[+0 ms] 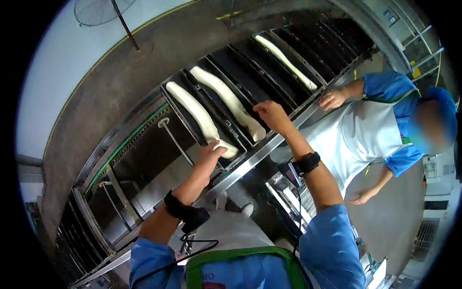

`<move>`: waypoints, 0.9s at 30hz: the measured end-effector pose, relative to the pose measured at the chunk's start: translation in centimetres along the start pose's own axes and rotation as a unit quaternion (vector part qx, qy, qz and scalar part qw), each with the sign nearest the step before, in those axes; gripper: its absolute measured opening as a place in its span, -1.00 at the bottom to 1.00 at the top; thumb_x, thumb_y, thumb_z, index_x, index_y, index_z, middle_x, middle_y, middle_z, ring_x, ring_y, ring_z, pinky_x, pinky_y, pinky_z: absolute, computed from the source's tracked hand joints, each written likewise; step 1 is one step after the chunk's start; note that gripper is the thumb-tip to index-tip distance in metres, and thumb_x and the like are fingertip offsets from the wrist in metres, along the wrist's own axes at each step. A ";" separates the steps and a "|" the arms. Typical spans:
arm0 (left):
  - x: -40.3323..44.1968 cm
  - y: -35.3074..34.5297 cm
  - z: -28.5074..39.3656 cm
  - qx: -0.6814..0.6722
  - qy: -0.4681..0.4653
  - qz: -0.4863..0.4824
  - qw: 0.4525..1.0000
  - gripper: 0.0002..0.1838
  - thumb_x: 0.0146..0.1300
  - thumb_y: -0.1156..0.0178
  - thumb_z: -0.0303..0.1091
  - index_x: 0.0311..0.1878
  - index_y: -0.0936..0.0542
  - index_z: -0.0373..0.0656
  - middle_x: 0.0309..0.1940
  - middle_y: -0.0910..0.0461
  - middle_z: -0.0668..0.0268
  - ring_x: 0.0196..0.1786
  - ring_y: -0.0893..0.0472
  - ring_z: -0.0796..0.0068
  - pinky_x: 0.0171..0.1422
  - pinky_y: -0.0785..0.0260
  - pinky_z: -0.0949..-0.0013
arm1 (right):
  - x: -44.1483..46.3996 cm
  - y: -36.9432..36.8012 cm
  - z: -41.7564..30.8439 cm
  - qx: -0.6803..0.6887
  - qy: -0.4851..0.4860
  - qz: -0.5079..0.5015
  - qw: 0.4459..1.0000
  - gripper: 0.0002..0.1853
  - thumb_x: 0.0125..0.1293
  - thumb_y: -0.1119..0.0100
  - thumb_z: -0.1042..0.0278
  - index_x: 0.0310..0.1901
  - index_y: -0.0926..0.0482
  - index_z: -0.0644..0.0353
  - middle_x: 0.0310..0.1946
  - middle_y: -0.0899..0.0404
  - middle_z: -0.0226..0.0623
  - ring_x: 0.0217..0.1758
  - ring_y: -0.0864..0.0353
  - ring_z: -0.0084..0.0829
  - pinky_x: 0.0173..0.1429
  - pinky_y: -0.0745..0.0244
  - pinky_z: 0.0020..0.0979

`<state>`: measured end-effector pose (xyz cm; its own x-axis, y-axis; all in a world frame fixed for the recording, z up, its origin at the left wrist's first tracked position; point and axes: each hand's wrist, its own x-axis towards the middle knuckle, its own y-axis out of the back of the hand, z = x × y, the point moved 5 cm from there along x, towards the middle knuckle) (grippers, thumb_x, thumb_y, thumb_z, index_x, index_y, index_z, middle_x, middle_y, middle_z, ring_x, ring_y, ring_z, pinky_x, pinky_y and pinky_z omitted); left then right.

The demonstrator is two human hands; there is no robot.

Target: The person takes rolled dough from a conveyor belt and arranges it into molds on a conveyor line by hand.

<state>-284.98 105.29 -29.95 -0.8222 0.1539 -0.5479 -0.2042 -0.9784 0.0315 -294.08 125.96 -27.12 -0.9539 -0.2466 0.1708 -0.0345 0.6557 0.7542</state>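
Note:
A long pale dough strip (195, 111) lies in the leftmost dark baking tin of the row. My left hand (210, 156) is at its near end, thumb and fingers closed against the dough. One tin over lies a second dough strip (226, 96), slightly bent. Above the dark tin (243, 79) to the right of that strip is my right hand (273, 117), with fingers curled in and nothing visible in them. A thinner third strip (286, 61) rests in a tin farther right.
A co-worker in a white apron (341, 139) stands at right, one hand (333, 99) near the tins' edge. A metal rail (250, 166) runs along the near side of the tins. Left of them, the conveyor frame (130, 137) has open gaps and rods. A fan (101, 10) stands beyond.

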 end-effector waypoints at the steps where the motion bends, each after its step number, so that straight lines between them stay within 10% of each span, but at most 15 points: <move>1: -0.3 -0.1 0.4 0.000 -0.009 0.010 1.000 -0.37 -0.09 -0.07 -0.11 0.08 -0.26 -0.23 0.06 -0.14 0.04 0.16 -0.12 0.22 0.18 0.05 0.34 | -0.1 0.1 -0.3 0.004 -0.006 -0.005 1.000 -0.73 -0.06 0.01 0.49 -0.24 -0.49 0.21 -0.39 -0.49 -0.13 -0.31 -0.48 -0.23 -0.21 -0.35 -0.38; 6: -0.6 -0.8 1.2 -0.024 -0.032 0.000 0.999 -0.36 -0.11 -0.07 -0.08 0.07 -0.28 -0.23 0.01 -0.18 0.03 0.13 -0.16 0.24 0.16 0.03 0.36 | -0.8 -3.1 -0.3 -0.172 -0.048 -0.219 0.959 -0.79 -0.09 -0.03 0.36 -0.36 -0.46 0.19 -0.44 -0.50 -0.13 -0.33 -0.48 -0.13 -0.25 -0.38 -0.29; 18: -0.4 -0.2 1.0 -0.065 -0.002 0.003 0.998 -0.43 -0.06 -0.08 -0.12 0.02 -0.30 -0.21 0.01 -0.24 0.27 0.12 -0.15 0.43 0.18 0.10 0.44 | -4.0 -7.3 -7.9 -0.176 0.134 -0.055 0.974 -0.77 -0.01 0.08 0.38 -0.27 -0.39 0.21 -0.45 -0.44 -0.30 -0.26 -0.35 -0.28 -0.25 -0.30 -0.34; 24: -0.2 0.0 0.8 -0.091 -0.004 0.029 0.995 -0.45 -0.05 -0.05 -0.06 0.03 -0.28 -0.06 -0.03 -0.27 0.37 0.06 -0.16 0.51 0.12 0.10 0.37 | -5.0 -11.8 -8.6 -0.318 0.003 -0.146 0.937 -0.54 -0.02 0.01 0.27 -0.01 -0.30 0.14 -0.44 -0.47 -0.31 -0.10 -0.31 -0.36 -0.12 -0.12 -0.29; 27: 1.0 0.6 -0.4 -0.092 0.001 0.007 0.996 -0.49 -0.05 -0.05 0.02 0.00 -0.31 0.07 -0.04 -0.29 0.49 0.03 -0.19 0.54 0.06 0.06 0.37 | -5.3 -11.0 -8.7 -0.170 -0.083 -0.233 0.954 -0.56 -0.02 -0.01 0.21 -0.05 -0.33 0.13 -0.43 -0.47 -0.30 -0.09 -0.33 -0.32 -0.12 -0.13 -0.23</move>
<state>-285.72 104.85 -30.77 -0.8229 0.1407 -0.5505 -0.0924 -0.9891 -0.1148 -286.09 113.86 -30.76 -0.8934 -0.3201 -0.3154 -0.3953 0.2259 0.8904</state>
